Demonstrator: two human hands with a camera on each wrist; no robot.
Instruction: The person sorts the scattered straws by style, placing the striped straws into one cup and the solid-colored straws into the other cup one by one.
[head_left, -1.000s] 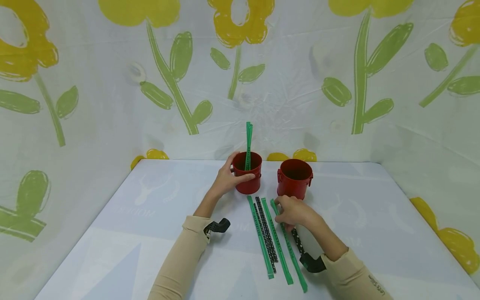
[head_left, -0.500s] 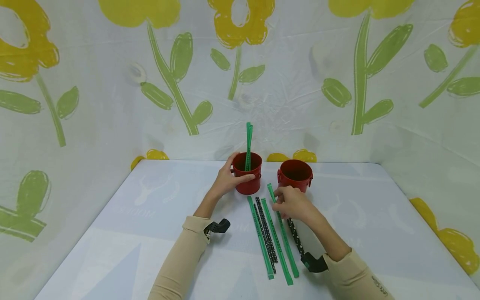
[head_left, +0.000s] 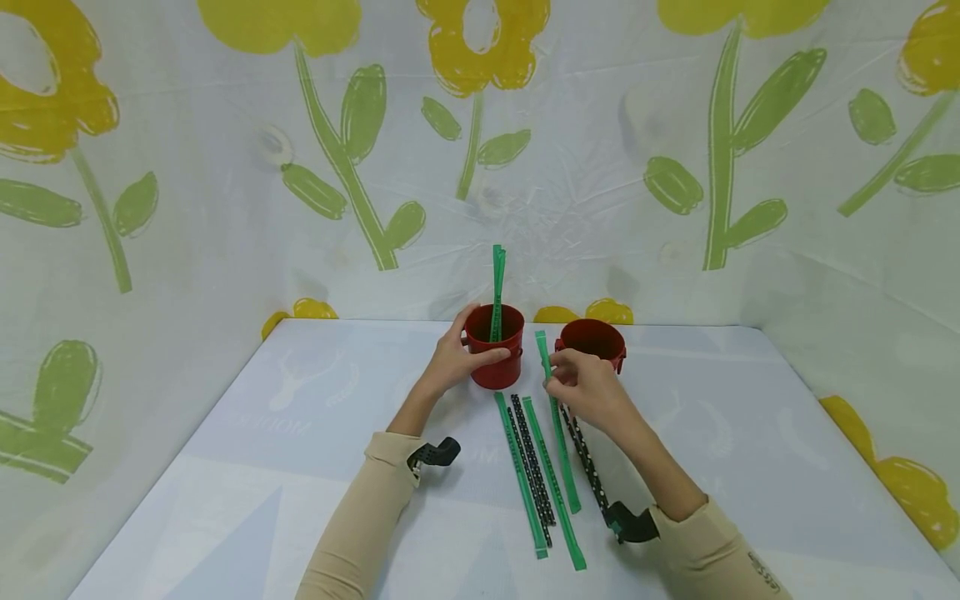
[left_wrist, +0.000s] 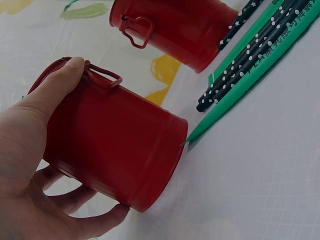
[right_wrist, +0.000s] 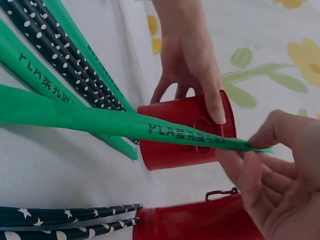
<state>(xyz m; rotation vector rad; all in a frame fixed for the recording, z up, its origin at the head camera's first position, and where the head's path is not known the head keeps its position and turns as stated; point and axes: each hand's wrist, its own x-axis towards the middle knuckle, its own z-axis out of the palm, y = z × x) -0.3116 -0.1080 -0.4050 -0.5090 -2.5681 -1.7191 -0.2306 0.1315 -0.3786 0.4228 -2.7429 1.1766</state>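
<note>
My left hand (head_left: pixel 461 358) grips the left red bucket (head_left: pixel 501 367), thumb at the rim and fingers around its side. Green-wrapped straws (head_left: pixel 498 283) stand upright in that bucket. My right hand (head_left: pixel 592 390) pinches another green-wrapped straw (right_wrist: pixel 110 120) near its far end; the straw slants over the table, and the right wrist view shows it passing in front of the left bucket. Just behind the right hand is the second red bucket (right_wrist: pixel 185 222), partly hidden by it in the head view. Nothing shows inside its visible upper part.
Two green-wrapped straws (head_left: pixel 553 483) and several black dotted straws (head_left: pixel 532 467) lie side by side on the white table (head_left: pixel 337 500). More black patterned straws (head_left: pixel 588 462) lie under the right forearm. A flower-printed curtain (head_left: pixel 570 167) surrounds the table's back and sides.
My right hand has moved away from me, up toward the buckets, drawing the green-wrapped straw along with it. My left hand and the left bucket have stayed put.
</note>
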